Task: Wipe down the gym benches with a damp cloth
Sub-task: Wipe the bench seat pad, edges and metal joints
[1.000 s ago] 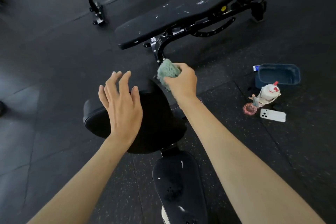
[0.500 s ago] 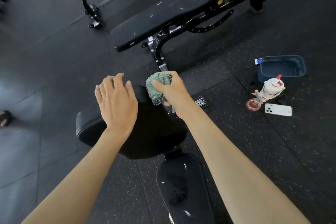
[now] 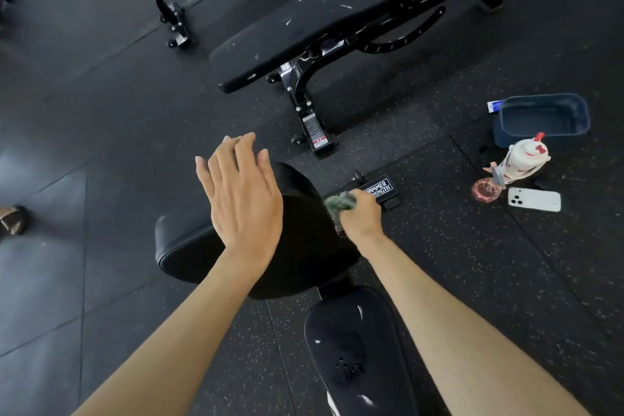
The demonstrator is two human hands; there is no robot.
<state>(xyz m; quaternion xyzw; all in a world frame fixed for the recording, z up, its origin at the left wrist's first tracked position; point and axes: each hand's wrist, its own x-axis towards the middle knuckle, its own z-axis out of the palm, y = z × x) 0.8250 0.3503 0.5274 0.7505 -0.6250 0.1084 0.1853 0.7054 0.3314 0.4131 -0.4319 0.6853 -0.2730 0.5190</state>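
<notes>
In the head view, your right hand (image 3: 361, 218) grips the bunched green cloth (image 3: 339, 204) against the right edge of the black back pad (image 3: 189, 246). Your left hand (image 3: 243, 192) is spread flat-fingered over that pad's top, holding nothing. On the floor well right of the pad sit a blue basin (image 3: 574, 111), a white bottle (image 3: 525, 159) and a phone (image 3: 535, 199).

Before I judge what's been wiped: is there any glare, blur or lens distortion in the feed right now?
Head view: white glare spots on the glossy seat pad could pass for wetness. Head view: the cloth gripped in the right hand is blurred, while the left hand is sharp. Head view: the wide lens splays the far bench outward, and the floor at left has a pale sheen.
</notes>
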